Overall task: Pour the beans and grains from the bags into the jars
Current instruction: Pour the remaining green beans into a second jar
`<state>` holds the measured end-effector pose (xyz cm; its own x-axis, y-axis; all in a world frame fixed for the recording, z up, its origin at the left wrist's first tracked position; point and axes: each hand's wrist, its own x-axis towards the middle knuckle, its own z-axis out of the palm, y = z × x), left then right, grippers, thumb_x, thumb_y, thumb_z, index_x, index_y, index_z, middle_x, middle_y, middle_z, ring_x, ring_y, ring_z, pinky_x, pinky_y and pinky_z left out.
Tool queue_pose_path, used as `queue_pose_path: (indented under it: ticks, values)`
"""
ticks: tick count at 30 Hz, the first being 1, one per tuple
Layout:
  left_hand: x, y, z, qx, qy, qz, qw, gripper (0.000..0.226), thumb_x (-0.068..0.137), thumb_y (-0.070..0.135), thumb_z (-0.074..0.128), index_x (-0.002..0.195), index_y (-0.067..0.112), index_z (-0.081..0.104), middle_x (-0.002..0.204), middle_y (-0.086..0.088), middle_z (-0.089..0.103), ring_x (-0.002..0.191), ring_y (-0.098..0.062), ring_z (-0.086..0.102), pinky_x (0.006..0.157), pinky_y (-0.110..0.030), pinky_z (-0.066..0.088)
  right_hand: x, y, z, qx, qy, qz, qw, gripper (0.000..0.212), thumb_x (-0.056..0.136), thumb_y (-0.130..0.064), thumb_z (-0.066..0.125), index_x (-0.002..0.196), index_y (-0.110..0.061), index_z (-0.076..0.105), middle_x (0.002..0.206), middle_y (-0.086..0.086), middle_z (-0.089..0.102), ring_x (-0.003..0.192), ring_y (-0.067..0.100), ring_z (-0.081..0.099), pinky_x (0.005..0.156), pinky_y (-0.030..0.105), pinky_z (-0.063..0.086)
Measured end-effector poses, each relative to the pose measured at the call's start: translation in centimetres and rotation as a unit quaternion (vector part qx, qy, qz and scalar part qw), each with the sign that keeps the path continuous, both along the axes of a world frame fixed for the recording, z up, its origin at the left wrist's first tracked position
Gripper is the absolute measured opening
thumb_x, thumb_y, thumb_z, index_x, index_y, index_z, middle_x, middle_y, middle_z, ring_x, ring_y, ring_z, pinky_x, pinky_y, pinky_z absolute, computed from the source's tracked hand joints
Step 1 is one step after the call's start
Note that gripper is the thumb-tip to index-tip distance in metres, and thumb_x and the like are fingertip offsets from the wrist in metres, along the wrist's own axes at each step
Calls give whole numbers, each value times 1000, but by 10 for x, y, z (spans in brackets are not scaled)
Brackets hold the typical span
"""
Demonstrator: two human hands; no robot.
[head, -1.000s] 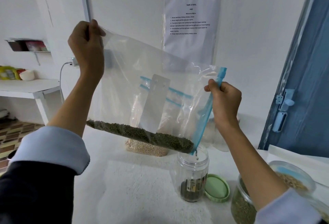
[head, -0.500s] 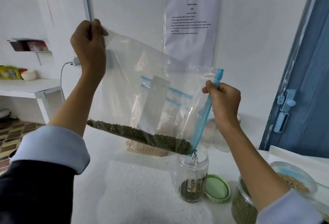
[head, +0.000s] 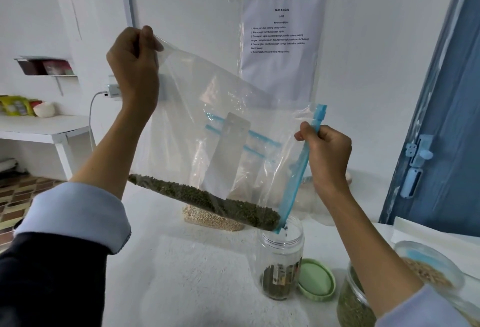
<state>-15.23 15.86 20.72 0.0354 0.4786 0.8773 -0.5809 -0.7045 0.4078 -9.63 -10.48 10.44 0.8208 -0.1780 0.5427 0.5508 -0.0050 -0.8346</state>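
Mid-pour: left hand (head: 133,62) pinches raised zip bag (head: 207,118) corner, right hand (head: 328,152) pinches blue zipper edge; mung beans (head: 207,200) trickling into open jar (head: 281,261), barely filled. Pale grain bag (head: 213,220) on bench (head: 194,287) untouched.

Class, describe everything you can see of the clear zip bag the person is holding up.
The zip bag is thin, clear, crinkled plastic with a blue zip strip along its mouth. It is held tilted above the table: the left hand pinches the raised closed corner, and the right hand grips the zip edge. Green beans lie along its lowest edge, spilling from the bottom corner into the open jar.
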Motion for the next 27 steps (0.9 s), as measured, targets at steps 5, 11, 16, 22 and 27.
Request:
queue_pose_path:
  ticks: [5,11,16,22,27]
  values:
    - [1,-1,0,3,-4,4,1000,34,92,34,47,59,32,51,49,11,44,52,-28,40,55,-35,31,-1,-2,-1,33,-3,-5,999,19,90,-19,61,77,-7,69,69,-10,64,64,2,56,70,17,44]
    - [2,-4,2,6,-7,-4,1000,33,92,31,48,59,32,51,49,13,43,52,-20,40,56,-32,31,2,-5,-3,22,3,-2,1000,21,90,-19,61,73,-10,68,69,-9,64,61,-2,55,68,16,44]
    - [1,-7,3,0,-3,-9,1000,34,92,29,48,59,32,51,49,14,44,53,-16,41,57,-30,32,3,-7,-2,21,1,-7,1000,20,91,-20,60,76,-9,68,72,-8,64,65,3,55,64,9,42]
    - [0,-9,3,2,-3,-7,1000,33,92,31,48,59,33,51,47,15,45,53,-13,41,58,-29,33,3,-5,-4,23,-2,-5,1000,19,91,-21,60,75,-12,68,74,-7,65,68,3,56,67,12,43]
    - [1,-11,3,-1,-6,-9,1000,34,92,31,48,58,32,51,50,14,45,55,-14,42,58,-29,33,3,-2,-4,2,-8,6,1000,19,91,-23,61,77,-11,68,71,-11,63,60,-7,55,59,2,40]
